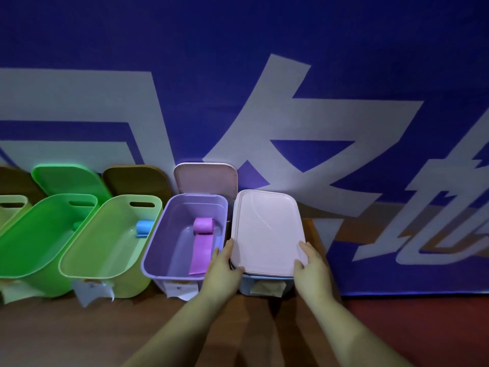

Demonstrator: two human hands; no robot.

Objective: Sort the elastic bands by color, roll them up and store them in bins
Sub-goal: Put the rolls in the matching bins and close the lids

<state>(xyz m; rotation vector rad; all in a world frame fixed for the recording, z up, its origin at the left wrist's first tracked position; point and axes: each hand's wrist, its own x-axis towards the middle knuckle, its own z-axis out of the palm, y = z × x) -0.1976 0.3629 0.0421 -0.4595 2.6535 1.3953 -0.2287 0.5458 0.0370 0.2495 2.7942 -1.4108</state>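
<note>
Indoors, left hand (221,263) and right hand (311,263) grip pink lid (267,231) on wooden floor (79,337) before blue banner (238,35).

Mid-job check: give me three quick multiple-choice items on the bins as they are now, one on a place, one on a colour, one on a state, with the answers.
1. Where does the purple band lie?
A. In the purple bin
B. In the bright green bin
C. On the floor

2. What colour is the roll in the light green bin?
A. Red
B. Blue
C. Yellow

3. How is the bin on the far right?
A. Open, lid leaning behind it
B. Tipped on its side
C. Covered by a pink lid, a hand at each side

Answers:
1 A: the band sits partly rolled on the floor of the purple bin.
2 B: a blue roll lies at that bin's far end.
3 C: the pink lid lies flat on the bin, with the left hand and the right hand at its near corners.
</note>
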